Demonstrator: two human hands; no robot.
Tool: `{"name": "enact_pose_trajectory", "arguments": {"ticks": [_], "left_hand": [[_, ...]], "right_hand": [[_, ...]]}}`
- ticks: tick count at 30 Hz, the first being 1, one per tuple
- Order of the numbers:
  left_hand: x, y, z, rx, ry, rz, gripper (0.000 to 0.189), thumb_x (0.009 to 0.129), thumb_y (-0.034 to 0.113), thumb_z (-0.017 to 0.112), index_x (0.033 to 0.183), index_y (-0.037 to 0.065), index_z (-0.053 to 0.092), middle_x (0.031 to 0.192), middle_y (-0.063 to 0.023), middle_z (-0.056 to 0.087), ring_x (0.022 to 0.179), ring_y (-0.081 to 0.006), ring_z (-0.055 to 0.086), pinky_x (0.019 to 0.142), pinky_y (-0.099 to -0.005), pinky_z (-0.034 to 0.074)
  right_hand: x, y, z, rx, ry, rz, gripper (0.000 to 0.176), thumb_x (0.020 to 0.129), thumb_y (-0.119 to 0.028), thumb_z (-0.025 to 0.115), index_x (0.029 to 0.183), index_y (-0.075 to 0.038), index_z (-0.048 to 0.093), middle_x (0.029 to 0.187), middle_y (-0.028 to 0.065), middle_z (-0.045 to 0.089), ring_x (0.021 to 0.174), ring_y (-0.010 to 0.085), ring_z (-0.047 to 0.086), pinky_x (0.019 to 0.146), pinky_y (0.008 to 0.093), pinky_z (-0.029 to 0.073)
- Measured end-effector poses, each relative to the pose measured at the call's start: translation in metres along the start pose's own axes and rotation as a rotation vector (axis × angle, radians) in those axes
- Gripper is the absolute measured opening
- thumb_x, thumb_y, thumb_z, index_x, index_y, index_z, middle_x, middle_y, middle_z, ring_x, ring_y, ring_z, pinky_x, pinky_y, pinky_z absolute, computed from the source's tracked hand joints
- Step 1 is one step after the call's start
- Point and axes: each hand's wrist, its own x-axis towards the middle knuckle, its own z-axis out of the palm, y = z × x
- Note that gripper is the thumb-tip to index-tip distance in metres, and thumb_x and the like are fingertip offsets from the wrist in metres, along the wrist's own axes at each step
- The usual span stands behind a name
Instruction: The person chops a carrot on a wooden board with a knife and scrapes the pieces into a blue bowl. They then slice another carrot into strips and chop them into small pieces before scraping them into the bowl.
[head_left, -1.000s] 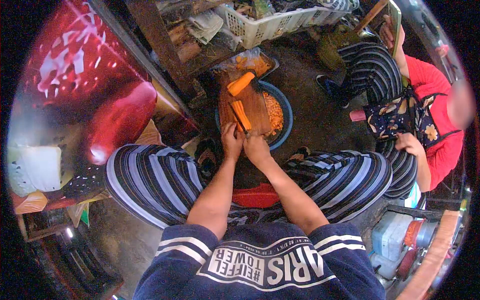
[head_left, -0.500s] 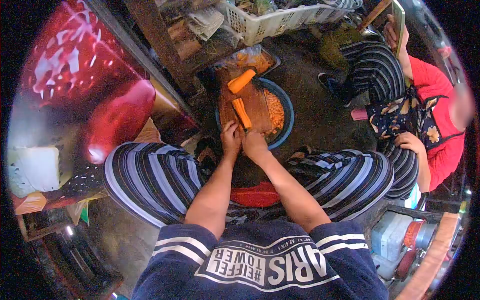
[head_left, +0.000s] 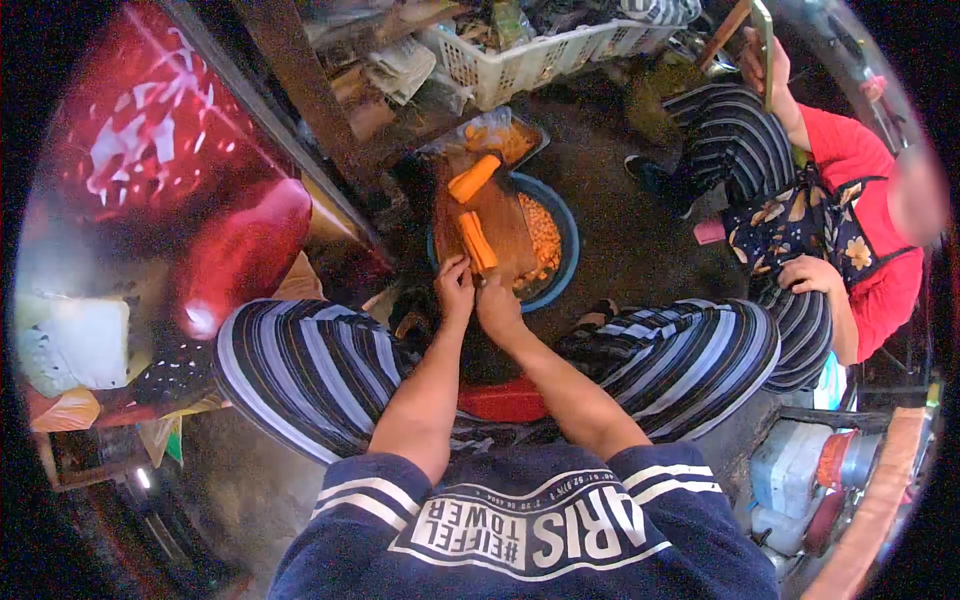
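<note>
Though aslant, nearer carrot (head_left: 477, 243) endwise toward hands (head_left: 456, 289)

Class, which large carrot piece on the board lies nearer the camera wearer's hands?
The lower carrot piece, right by the left hand; the other piece lies farther up the board.

A perforated white plastic basket (head_left: 540, 62) stands at the top. On the right sits a person (head_left: 825, 215) in a red top (head_left: 893, 310) and floral apron (head_left: 775, 238); a glossy red printed sheet (head_left: 135, 150) covers the left
</note>
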Motion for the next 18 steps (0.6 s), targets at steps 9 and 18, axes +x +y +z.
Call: {"name": "enact_pose_trajectory", "arguments": {"ticks": [9, 18], "left_hand": [[0.023, 0.065, 0.005, 0.005, 0.003, -0.222, 0.039, 0.07, 0.014, 0.066, 0.101, -0.002, 0.048, 0.09, -0.0207, 0.057, 0.085, -0.0355, 0.056, 0.072, -0.0412, 0.044], [0.028, 0.054, 0.049, 0.346, -0.008, -0.37, 0.057, 0.065, 0.006, 0.068, 0.113, -0.001, 0.037, 0.113, -0.0253, 0.04, 0.11, -0.0422, 0.038, 0.088, -0.05, 0.035]], "right_hand": [[0.015, -0.014, -0.072, 0.222, 0.131, 0.049, 0.032, 0.085, -0.024, 0.048, 0.086, 0.007, 0.051, 0.074, 0.0305, 0.057, 0.073, 0.0457, 0.058, 0.064, 0.0498, 0.048], [0.038, 0.037, -0.098, 0.199, 0.127, 0.168, 0.029, 0.085, -0.023, 0.049, 0.087, 0.006, 0.053, 0.075, 0.0301, 0.058, 0.075, 0.0442, 0.058, 0.064, 0.0484, 0.048]]}}
